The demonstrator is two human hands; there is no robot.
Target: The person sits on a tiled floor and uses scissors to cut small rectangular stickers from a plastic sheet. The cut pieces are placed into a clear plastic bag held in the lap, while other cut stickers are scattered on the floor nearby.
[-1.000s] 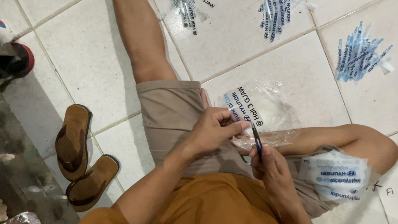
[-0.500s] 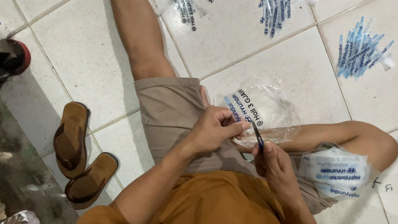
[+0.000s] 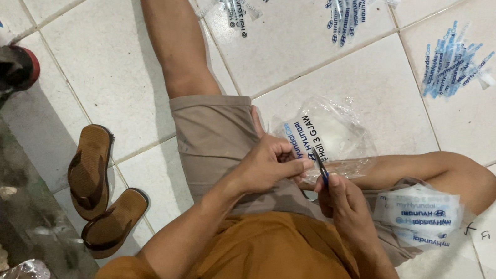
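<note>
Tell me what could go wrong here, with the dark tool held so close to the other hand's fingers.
The dark pointed tool in the right hand works right beside the left hand, so a slip might nick its fingers. The clear plastic bag lies loosely on the lap and might slide off or tear. The stack of printed white labels rests on the bent leg; a shift could spill it.

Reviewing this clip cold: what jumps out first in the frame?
At centre, the left hand pinches a small printed strip while the right hand works a dark pointed tool at it, above a clear plastic bag on the lap. Bundles of printed strips lie on the white tiles above; brown sandals lie lower left.
</note>
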